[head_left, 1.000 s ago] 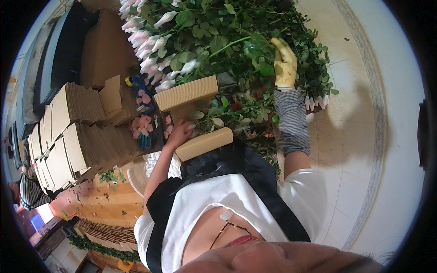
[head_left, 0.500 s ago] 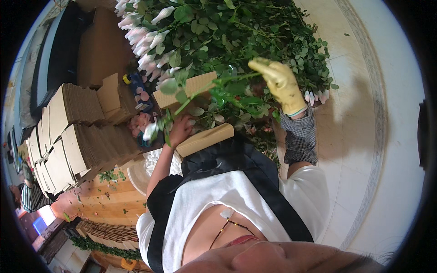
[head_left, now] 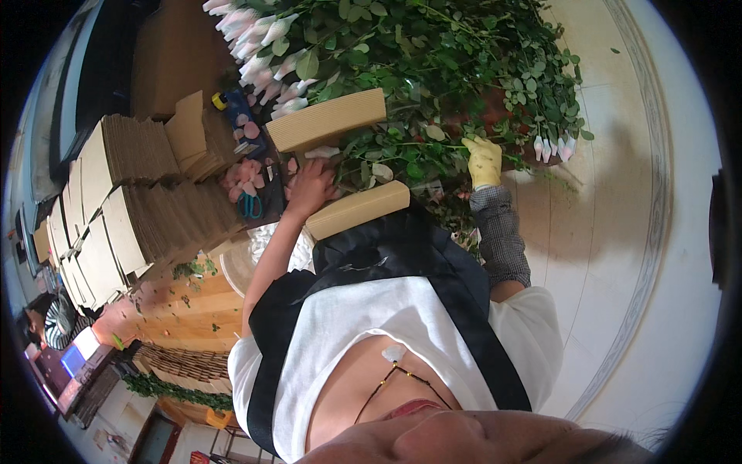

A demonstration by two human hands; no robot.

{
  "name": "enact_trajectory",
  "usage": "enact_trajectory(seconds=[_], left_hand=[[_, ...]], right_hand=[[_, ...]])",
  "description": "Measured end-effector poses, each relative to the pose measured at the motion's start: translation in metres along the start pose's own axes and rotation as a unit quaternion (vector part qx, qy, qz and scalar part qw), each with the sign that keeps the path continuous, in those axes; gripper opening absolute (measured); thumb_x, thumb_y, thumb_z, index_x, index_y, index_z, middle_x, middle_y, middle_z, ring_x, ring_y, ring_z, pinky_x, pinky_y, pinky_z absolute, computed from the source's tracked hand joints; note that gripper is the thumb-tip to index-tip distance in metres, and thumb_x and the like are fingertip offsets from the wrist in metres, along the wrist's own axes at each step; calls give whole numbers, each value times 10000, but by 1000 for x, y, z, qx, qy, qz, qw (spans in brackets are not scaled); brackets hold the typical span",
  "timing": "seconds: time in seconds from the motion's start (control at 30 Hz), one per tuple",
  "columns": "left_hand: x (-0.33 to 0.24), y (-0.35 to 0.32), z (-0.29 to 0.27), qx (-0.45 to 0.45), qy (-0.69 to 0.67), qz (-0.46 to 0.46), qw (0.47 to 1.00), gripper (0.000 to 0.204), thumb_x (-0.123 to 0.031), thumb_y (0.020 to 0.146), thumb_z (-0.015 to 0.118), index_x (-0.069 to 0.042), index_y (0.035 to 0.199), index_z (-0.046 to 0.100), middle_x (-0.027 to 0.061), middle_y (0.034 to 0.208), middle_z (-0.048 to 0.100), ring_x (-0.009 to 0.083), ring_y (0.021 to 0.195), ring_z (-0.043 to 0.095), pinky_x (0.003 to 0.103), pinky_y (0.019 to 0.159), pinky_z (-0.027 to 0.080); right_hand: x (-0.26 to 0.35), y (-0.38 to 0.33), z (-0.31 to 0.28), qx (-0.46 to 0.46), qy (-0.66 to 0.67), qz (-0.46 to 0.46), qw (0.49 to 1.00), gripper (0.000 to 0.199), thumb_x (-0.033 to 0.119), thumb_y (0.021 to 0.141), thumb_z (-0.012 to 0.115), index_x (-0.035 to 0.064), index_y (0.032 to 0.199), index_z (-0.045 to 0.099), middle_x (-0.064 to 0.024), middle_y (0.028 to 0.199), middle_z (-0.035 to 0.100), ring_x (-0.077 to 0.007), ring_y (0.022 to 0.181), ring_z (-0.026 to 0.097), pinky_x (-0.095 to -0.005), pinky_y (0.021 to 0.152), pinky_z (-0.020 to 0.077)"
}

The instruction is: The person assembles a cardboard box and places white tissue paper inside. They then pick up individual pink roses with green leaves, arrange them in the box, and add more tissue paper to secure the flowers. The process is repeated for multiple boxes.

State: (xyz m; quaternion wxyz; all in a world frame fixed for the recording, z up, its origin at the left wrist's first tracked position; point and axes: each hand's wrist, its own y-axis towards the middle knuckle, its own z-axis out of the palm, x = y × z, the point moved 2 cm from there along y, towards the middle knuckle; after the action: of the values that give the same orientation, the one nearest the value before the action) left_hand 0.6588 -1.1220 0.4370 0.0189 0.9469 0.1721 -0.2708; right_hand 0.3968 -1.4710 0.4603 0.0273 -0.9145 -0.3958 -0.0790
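Head view: rose stems [head_left: 413, 147] lie inside the corrugated wrapper [head_left: 359, 211]. Left hand [head_left: 311, 188], at its left end: grip half-curled, hold unclear. Right hand [head_left: 485, 161], beyond its right: grip apparently closed on stems. Step: likely stem-laying; next move calls for alignment.

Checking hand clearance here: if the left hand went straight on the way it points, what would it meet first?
The left hand would probably meet the white-wrapped bud first; depth is unclear, and they may be touching.

A head-worn fisheye looks down, close over the shirt [head_left: 332, 317] and leafy stems [head_left: 413, 158].
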Motion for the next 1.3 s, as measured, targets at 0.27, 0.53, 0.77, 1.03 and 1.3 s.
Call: enact_trajectory(seconds=[0.27, 0.53, 0.77, 1.03, 1.3], left_hand=[[-6, 7, -2, 5, 81, 18, 997, 278, -227, 757, 767, -55, 964, 692, 164, 1416, 484, 408, 1299, 436, 525, 1048, 384], [15, 7, 16, 1, 4, 10, 1000, 400, -287, 812, 772, -49, 1127, 710, 153, 1363, 524, 396, 1210, 506, 451, 1004, 448], [5, 7, 18, -35, -19, -25, 999, 437, -239, 813, 787, 17, 1151, 683, 187, 1318, 531, 401, 1203, 498, 463, 1019, 437], [11, 0, 25, -42, -98, -51, 993, 402, -219, 820, 771, 24, 1129, 688, 195, 1284, 548, 400, 1207, 499, 466, 1021, 437], [7, -14, 5, -23, -60, -50, 997, 372, -237, 819, 734, -2, 1104, 688, 223, 1360, 508, 430, 1256, 477, 488, 1048, 429]], right_hand=[[3, 3, 17, -250, 55, -74, 964, 174, 86, 845, 562, 90, 888, 730, -94, 1111, 716, -290, 1180, 601, -452, 1121, 385], [-64, -4, 74, -60, 67, -75, 993, 270, 16, 857, 555, 85, 1048, 734, -119, 1201, 681, -285, 1263, 548, -444, 1179, 339], [-21, 6, 30, -72, -40, -38, 996, 243, 33, 881, 555, 62, 1034, 740, -182, 1157, 668, -349, 1267, 526, -488, 1187, 327], [-20, 63, -36, 349, 83, 37, 933, 590, 227, 900, 661, 81, 1449, 502, -196, 1479, 496, -362, 1375, 458, -436, 1149, 380], [122, 208, -57, -99, 227, -215, 945, 368, 187, 986, 554, 69, 1331, 599, -154, 1268, 651, -331, 1210, 586, -440, 1071, 435]])
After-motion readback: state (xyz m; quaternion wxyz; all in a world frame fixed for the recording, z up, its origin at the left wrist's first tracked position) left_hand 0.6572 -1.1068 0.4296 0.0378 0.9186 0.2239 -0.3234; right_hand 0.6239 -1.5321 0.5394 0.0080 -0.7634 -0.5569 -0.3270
